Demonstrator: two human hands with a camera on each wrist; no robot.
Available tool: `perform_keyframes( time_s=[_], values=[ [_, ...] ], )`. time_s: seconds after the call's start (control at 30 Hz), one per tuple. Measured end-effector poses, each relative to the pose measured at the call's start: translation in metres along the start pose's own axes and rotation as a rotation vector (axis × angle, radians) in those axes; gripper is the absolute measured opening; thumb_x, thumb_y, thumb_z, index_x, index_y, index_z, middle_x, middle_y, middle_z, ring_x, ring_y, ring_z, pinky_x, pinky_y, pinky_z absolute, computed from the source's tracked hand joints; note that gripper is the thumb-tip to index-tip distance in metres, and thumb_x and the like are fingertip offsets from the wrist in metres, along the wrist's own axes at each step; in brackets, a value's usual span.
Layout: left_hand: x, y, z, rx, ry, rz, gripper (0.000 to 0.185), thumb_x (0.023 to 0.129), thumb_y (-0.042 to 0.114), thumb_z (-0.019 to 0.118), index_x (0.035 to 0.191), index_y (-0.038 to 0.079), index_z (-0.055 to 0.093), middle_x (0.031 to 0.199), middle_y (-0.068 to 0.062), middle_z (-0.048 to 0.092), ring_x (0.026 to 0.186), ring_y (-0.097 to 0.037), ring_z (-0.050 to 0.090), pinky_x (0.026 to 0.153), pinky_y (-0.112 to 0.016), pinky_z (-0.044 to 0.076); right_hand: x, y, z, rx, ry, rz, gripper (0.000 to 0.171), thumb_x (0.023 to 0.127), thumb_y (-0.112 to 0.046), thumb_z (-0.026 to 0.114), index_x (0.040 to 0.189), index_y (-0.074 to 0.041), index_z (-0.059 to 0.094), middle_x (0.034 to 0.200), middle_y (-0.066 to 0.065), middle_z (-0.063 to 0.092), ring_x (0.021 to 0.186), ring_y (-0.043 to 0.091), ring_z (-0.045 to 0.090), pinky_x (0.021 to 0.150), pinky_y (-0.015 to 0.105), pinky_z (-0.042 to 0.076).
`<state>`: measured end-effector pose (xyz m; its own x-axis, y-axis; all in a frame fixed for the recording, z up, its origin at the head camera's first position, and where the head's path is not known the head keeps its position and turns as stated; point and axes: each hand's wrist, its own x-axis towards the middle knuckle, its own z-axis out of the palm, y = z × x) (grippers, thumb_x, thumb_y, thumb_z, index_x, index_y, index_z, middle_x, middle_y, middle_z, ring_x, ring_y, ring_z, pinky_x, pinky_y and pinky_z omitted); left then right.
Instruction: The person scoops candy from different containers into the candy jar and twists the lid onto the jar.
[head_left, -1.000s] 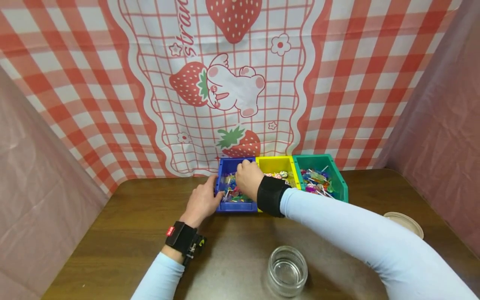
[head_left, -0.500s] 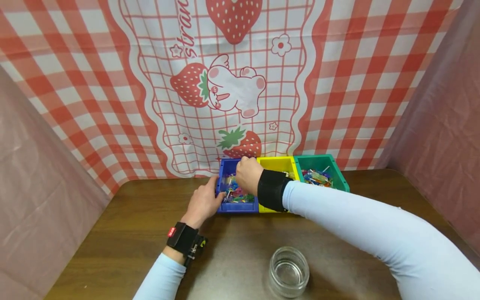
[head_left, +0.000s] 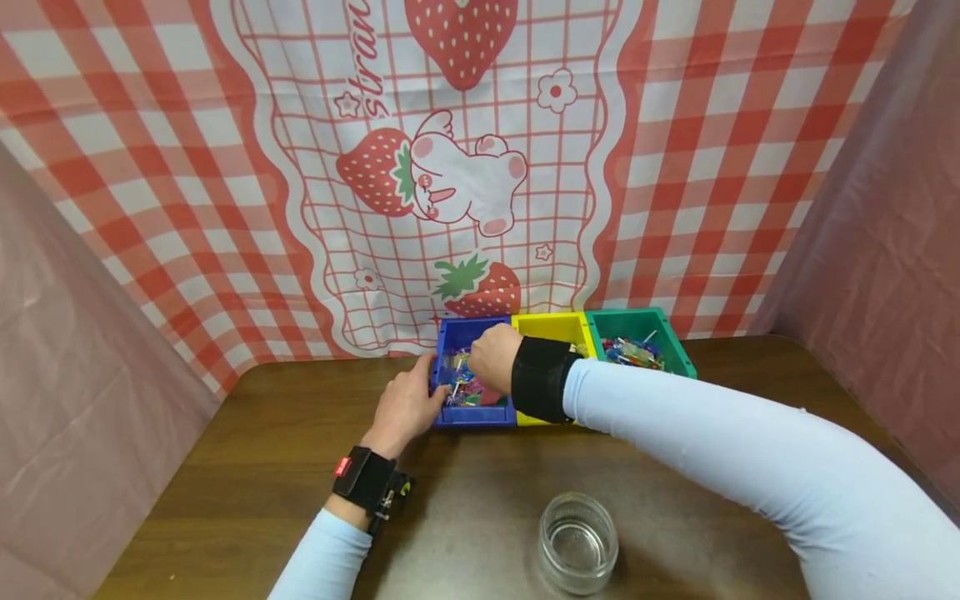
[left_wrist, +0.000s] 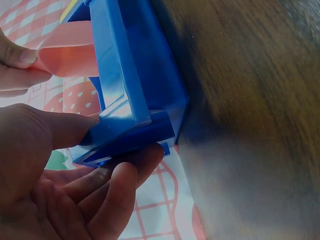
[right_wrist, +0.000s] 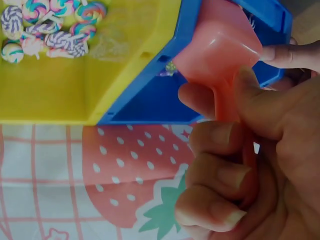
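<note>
- Hanging behind the table at 12 o'clock, a red-and-white checked cloth (head_left: 480,192) printed with strawberries fills the background; a pink drape (head_left: 60,400) closes off the 9 o'clock side.
- The brown table (head_left: 262,475) spreads below.
- A pale blue right sleeve (head_left: 697,425) slants in from 4 o'clock, hiding the near parts of the two farther bins from the head camera.
- The blue bin (head_left: 476,416) sits near the table's far edge; from it, the yellow bin (head_left: 551,331) adjoins at 3 o'clock, with the green bin (head_left: 633,323) just beyond.
- At the blue bin's 8 o'clock, the left hand (head_left: 405,404) grips its wall, thumb on one side and fingers on the other.
- The right hand (head_left: 497,360), over the blue bin, covers part of its contents, fingers curled round a handle.
- A clear glass jar (head_left: 577,546) stands well apart at 5 o'clock.
- That handle belongs to a pink scoop (right_wrist: 220,50), its bowl in the blue bin; its load cannot be told.
- Smallest are the swirl-patterned pieces (right_wrist: 62,42) in the yellow bin and colourful bits (head_left: 461,387) in the blue one.
</note>
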<state>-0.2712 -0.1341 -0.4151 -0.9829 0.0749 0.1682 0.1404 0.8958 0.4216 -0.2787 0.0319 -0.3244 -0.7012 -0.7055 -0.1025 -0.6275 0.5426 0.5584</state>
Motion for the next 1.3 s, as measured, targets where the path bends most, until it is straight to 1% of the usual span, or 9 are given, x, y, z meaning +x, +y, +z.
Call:
perform_keyframes(
  time_s=[0.17, 0.3, 0.43, 0.5, 0.67, 0.93, 1.1, 1.2, 1.3],
  values=[
    [0.0, 0.0, -0.001, 0.001, 0.002, -0.001, 0.06, 0.095, 0.029, 0.068, 0.146, 0.008, 0.046, 0.111, -0.022, 0.068, 0.094, -0.035, 0.067, 0.078, -0.052, 0.053, 0.0, 0.001, 0.004, 0.069, -0.018, 0.014, 0.018, 0.095, -0.019, 0.065, 0.083, -0.016, 0.078, 0.077, -0.003, 0.071, 0.065, 0.014, 0.064, 0.061, 0.033, 0.056],
    [0.0, -0.001, -0.001, 0.001, 0.002, 0.016, 0.06, 0.095, 0.029, 0.068, 0.146, 0.007, 0.046, 0.11, -0.022, 0.069, 0.093, -0.035, 0.067, 0.078, -0.052, 0.053, -0.002, -0.001, 0.009, 0.089, 0.002, 0.047, 0.021, 0.096, -0.021, 0.065, 0.08, -0.015, 0.077, 0.073, -0.002, 0.07, 0.064, 0.016, 0.064, 0.061, 0.033, 0.055],
    [0.0, -0.004, -0.001, -0.01, -0.008, 0.015, 0.061, 0.095, 0.03, 0.069, 0.146, 0.007, 0.046, 0.113, -0.022, 0.068, 0.095, -0.034, 0.067, 0.08, -0.051, 0.052, -0.004, -0.009, 0.013, 0.108, 0.001, 0.107, 0.025, 0.098, -0.025, 0.062, 0.08, -0.014, 0.077, 0.076, -0.001, 0.071, 0.066, 0.018, 0.065, 0.06, 0.032, 0.055],
    [0.0, -0.005, -0.002, -0.015, -0.017, 0.009, 0.061, 0.095, 0.031, 0.069, 0.146, 0.008, 0.045, 0.115, -0.022, 0.067, 0.097, -0.033, 0.066, 0.082, -0.051, 0.052, -0.003, -0.013, 0.014, 0.127, -0.017, 0.143, 0.026, 0.098, -0.026, 0.061, 0.082, -0.015, 0.078, 0.079, 0.0, 0.072, 0.069, 0.018, 0.066, 0.061, 0.032, 0.055],
    [0.0, -0.005, -0.002, -0.01, -0.023, 0.017, 0.062, 0.095, 0.032, 0.068, 0.147, 0.007, 0.044, 0.116, -0.022, 0.067, 0.098, -0.034, 0.066, 0.083, -0.051, 0.052, -0.003, -0.021, 0.016, 0.15, -0.031, 0.202, 0.024, 0.098, -0.025, 0.061, 0.086, -0.015, 0.079, 0.084, 0.0, 0.073, 0.073, 0.018, 0.067, 0.063, 0.034, 0.056],
    [0.003, -0.003, -0.001, -0.013, -0.032, 0.047, 0.063, 0.096, 0.033, 0.067, 0.148, 0.006, 0.043, 0.113, -0.022, 0.068, 0.097, -0.032, 0.066, 0.083, -0.05, 0.052, -0.001, -0.02, 0.017, 0.08, -0.062, 0.197, 0.024, 0.099, -0.024, 0.058, 0.091, -0.016, 0.08, 0.087, -0.001, 0.073, 0.074, 0.017, 0.067, 0.063, 0.034, 0.056],
    [0.002, -0.006, -0.002, -0.008, -0.022, 0.059, 0.063, 0.095, 0.032, 0.069, 0.147, 0.006, 0.044, 0.111, -0.021, 0.068, 0.095, -0.033, 0.067, 0.08, -0.05, 0.052, -0.001, -0.015, 0.014, 0.079, -0.087, 0.173, 0.023, 0.099, -0.025, 0.059, 0.092, -0.019, 0.08, 0.088, -0.002, 0.073, 0.073, 0.018, 0.067, 0.064, 0.034, 0.056],
    [0.001, -0.006, -0.002, -0.003, -0.017, 0.061, 0.062, 0.095, 0.031, 0.069, 0.147, 0.006, 0.044, 0.11, -0.021, 0.068, 0.094, -0.033, 0.067, 0.079, -0.051, 0.052, -0.002, -0.016, 0.01, 0.088, -0.123, 0.151, 0.023, 0.099, -0.028, 0.059, 0.094, -0.018, 0.079, 0.088, -0.002, 0.073, 0.073, 0.017, 0.066, 0.065, 0.033, 0.056],
    [0.001, -0.006, -0.002, -0.002, -0.014, 0.071, 0.062, 0.095, 0.031, 0.068, 0.146, 0.005, 0.045, 0.109, -0.022, 0.069, 0.094, -0.036, 0.067, 0.079, -0.053, 0.052, -0.003, -0.019, 0.007, 0.091, -0.153, 0.154, 0.022, 0.098, -0.029, 0.06, 0.099, -0.019, 0.079, 0.09, -0.002, 0.074, 0.076, 0.017, 0.067, 0.066, 0.033, 0.055]
  ],
)
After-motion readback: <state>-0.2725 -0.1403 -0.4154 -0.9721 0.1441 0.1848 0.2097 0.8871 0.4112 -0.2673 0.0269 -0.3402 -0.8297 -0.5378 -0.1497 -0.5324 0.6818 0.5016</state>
